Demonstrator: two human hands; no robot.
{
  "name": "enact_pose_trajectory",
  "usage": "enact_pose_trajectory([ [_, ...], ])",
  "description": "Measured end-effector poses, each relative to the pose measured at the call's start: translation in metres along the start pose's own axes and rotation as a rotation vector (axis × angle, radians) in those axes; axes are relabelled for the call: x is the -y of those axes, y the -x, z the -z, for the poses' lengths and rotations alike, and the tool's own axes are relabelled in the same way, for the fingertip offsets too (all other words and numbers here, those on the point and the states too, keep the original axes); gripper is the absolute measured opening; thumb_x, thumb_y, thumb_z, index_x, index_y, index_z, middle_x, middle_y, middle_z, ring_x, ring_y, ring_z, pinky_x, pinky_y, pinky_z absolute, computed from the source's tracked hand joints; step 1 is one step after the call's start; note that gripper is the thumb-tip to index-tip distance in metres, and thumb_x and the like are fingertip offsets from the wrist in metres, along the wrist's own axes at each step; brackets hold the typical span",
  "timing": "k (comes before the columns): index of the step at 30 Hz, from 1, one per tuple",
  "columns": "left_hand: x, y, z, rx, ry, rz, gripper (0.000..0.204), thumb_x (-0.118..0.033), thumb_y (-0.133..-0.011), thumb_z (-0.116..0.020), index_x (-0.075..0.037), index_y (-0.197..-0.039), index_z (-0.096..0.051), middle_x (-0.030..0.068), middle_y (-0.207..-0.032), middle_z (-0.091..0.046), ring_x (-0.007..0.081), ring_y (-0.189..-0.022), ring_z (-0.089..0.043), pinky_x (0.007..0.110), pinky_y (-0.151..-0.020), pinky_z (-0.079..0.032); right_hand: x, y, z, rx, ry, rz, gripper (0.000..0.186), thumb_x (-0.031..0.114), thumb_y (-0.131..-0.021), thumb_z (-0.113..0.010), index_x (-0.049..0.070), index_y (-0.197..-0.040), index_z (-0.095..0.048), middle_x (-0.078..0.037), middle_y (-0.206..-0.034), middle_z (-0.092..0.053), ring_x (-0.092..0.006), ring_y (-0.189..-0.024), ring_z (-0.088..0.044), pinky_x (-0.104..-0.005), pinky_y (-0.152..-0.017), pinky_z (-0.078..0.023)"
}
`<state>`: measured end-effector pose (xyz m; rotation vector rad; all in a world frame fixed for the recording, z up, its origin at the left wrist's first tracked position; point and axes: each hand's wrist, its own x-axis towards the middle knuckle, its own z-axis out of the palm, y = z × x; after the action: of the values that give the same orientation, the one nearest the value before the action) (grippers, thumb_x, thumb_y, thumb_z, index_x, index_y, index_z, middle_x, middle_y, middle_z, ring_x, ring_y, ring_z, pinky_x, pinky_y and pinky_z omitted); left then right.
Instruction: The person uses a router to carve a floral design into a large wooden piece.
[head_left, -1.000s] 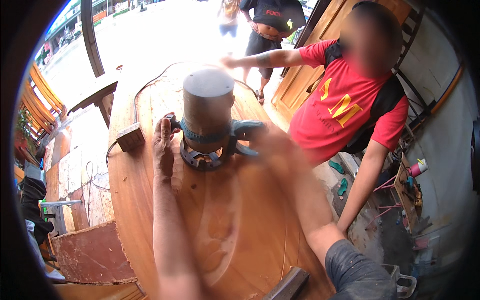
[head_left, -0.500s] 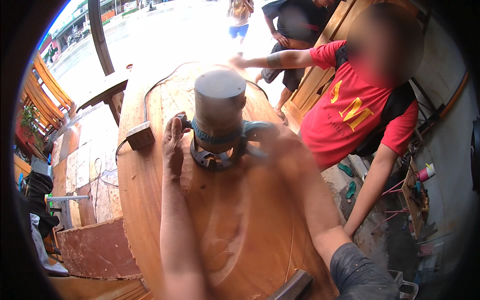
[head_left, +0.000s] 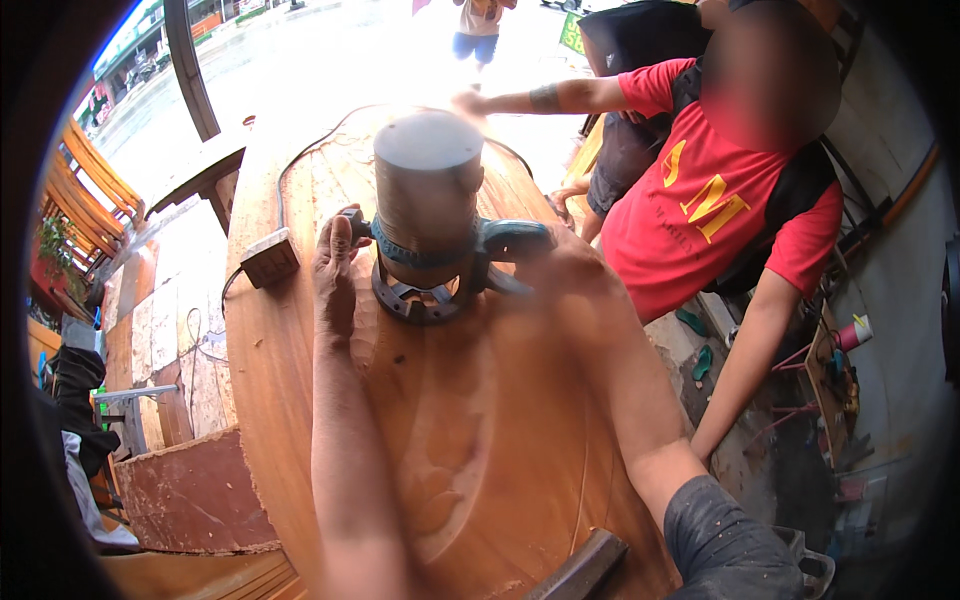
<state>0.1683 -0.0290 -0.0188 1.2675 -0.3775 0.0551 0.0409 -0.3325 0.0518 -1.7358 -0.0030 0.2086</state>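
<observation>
A wood router with a grey cylindrical motor housing and teal body stands upright on a large wooden slab. My left hand is closed on the black knob at its left side. My right hand, partly blurred, wraps around the teal handle on the other side. Below the motor, the router's dark ring base rests on the slab; the bit cannot be made out. Between my forearms, a shallow carved area with curved edges shows in the wood.
A wooden outlet box with a cord lies left of the router. A person in a red shirt leans an arm on the slab's far end; another stands behind. A dark bar lies at the near edge. Boards cover the left floor.
The whole view has shifted slightly, with the router and slab appearing a little further left. My grip is unchanged. The person in dark clothes has moved behind the one in red.
</observation>
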Motion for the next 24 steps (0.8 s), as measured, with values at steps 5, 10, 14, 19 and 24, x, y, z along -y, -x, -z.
enact_pose_trajectory([
  [5, -0.003, 0.002, -0.003, 0.004, -0.016, 0.006, 0.051, -0.05, -0.108, -0.05, -0.01, -0.136, -0.064, 0.0024, -0.119, -0.066, 0.0119, -0.102, -0.057, 0.03, -0.097, -0.046, 0.001, 0.004, 0.004, 0.006, 0.008, 0.001, 0.034, 0.007, -0.073, -0.076, 0.004, -0.106, -0.07, -0.002, -0.076, -0.064, -0.0109, -0.06, -0.057, -0.0265, -0.055, -0.045],
  [10, 0.0, 0.001, 0.001, -0.008, -0.029, 0.022, 0.055, -0.051, -0.107, -0.053, -0.007, -0.139, -0.062, 0.0059, -0.124, -0.065, 0.0164, -0.107, -0.06, 0.033, -0.101, -0.047, 0.002, 0.006, 0.002, 0.018, -0.039, 0.037, 0.032, 0.008, -0.072, -0.076, 0.003, -0.103, -0.068, -0.003, -0.073, -0.062, -0.0115, -0.056, -0.056, -0.027, -0.053, -0.044],
  [14, 0.004, 0.001, 0.0, -0.037, 0.003, 0.058, 0.06, -0.052, -0.106, -0.055, -0.003, -0.141, -0.058, 0.0074, -0.126, -0.063, 0.0186, -0.11, -0.059, 0.034, -0.102, -0.047, 0.007, 0.007, 0.004, 0.028, -0.022, 0.026, 0.034, 0.008, -0.071, -0.077, 0.003, -0.104, -0.07, -0.003, -0.072, -0.062, -0.0112, -0.055, -0.055, -0.0272, -0.052, -0.043],
  [19, 0.0, 0.005, -0.009, -0.041, -0.017, 0.041, 0.058, -0.051, -0.107, -0.054, -0.005, -0.142, -0.059, 0.0072, -0.124, -0.064, 0.0175, -0.108, -0.06, 0.033, -0.101, -0.047, -0.001, 0.01, 0.006, 0.035, -0.094, 0.063, 0.04, 0.009, -0.068, -0.077, 0.003, -0.107, -0.072, -0.003, -0.073, -0.063, -0.0105, -0.054, -0.054, -0.0261, -0.051, -0.042],
  [24, -0.005, 0.002, 0.0, -0.022, -0.024, 0.045, 0.054, -0.051, -0.107, -0.053, -0.007, -0.136, -0.063, 0.0037, -0.117, -0.065, 0.0144, -0.103, -0.059, 0.033, -0.097, -0.047, 0.018, 0.015, -0.001, 0.062, -0.108, -0.02, 0.037, 0.01, -0.068, -0.078, 0.004, -0.105, -0.07, -0.003, -0.073, -0.064, -0.0112, -0.055, -0.055, -0.0271, -0.053, -0.043],
])
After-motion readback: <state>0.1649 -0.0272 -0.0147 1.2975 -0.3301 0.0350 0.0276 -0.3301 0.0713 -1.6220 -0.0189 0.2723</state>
